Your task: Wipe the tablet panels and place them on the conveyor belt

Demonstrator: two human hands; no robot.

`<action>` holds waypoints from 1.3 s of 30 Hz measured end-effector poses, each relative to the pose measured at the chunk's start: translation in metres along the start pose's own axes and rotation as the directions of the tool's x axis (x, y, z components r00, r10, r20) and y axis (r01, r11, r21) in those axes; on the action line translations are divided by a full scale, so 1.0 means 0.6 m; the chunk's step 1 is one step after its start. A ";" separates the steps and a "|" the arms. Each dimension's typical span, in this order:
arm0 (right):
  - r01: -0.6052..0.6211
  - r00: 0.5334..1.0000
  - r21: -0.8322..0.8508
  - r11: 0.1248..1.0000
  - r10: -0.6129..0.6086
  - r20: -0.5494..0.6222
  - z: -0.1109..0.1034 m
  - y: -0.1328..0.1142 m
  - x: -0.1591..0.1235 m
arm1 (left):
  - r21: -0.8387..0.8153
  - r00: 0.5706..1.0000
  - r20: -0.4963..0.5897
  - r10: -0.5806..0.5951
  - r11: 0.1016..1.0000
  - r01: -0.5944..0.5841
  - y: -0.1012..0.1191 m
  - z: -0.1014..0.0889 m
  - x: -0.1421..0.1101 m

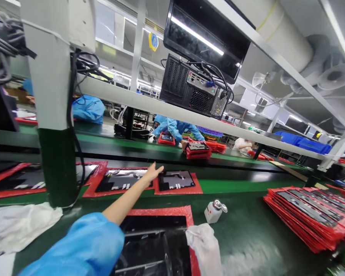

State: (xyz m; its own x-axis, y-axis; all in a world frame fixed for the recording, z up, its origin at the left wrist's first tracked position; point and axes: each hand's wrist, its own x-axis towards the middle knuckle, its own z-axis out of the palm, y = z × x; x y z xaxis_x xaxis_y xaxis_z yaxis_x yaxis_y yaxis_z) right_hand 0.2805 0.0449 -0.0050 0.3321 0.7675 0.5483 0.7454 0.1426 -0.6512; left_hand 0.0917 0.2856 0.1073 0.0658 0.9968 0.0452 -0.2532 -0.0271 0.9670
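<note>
My left hand (152, 173), bare and out of a blue sleeve, reaches across to the far line with its visible fingers apart. It is over the gap between two dark flat panels on red bubble wrap, the left panel (115, 179) and the right panel (176, 180). I see no object in it. In front of me a larger black screen panel (155, 245) lies on red bubble wrap (166, 211). What looks like my right hand (204, 245), in a white glove, is at this panel's right edge; its fingers cannot be made out.
A white dispenser bottle (213, 211) with a metal top stands on the green bench. Red-wrapped panels (313, 214) are stacked at right. A post (57, 161) and white cloth (20, 226) are at left. Across the line, a person in blue handles a red-wrapped stack (198, 150).
</note>
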 end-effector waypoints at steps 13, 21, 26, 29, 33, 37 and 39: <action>0.634 0.710 -0.315 0.707 -0.371 0.598 0.179 -0.231 0.052 | 0.853 0.998 0.061 -0.004 0.519 -0.050 -0.010 -0.263 -0.278; 0.154 0.987 -0.697 0.700 -0.072 0.146 0.037 -0.057 -0.023 | 0.850 0.973 0.184 0.136 0.475 -0.227 -0.068 -0.233 -0.323; 0.492 0.864 -0.539 0.684 -0.462 0.202 0.123 -0.134 -0.145 | 0.832 0.958 0.091 0.273 0.508 -0.224 -0.065 -0.211 -0.344; 0.559 0.824 -0.484 0.673 -0.516 0.235 0.166 -0.183 -0.165 | 0.783 0.961 -0.045 0.273 0.607 -0.136 -0.065 -0.201 -0.370; 0.571 0.815 -0.453 0.684 -0.538 0.216 0.152 -0.171 -0.142 | 0.824 0.945 -0.079 0.317 0.554 -0.117 -0.075 -0.210 -0.402; 0.172 0.985 -0.384 0.907 -0.151 0.085 0.066 -0.100 -0.068 | 0.874 0.935 -0.028 0.353 0.462 -0.148 -0.082 -0.228 -0.397; 0.012 0.989 -0.232 0.973 0.022 0.144 0.025 -0.078 -0.022 | 0.853 0.938 -0.031 0.345 0.499 -0.155 -0.076 -0.231 -0.371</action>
State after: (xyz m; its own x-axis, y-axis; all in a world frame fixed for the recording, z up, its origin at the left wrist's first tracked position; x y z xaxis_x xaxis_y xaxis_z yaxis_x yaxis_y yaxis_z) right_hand 0.2327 0.0374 0.0101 0.2619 0.8525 0.4524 0.8629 0.0031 -0.5054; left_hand -0.0452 0.0754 0.0182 -0.0558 0.9280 0.3684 0.6865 -0.2323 0.6890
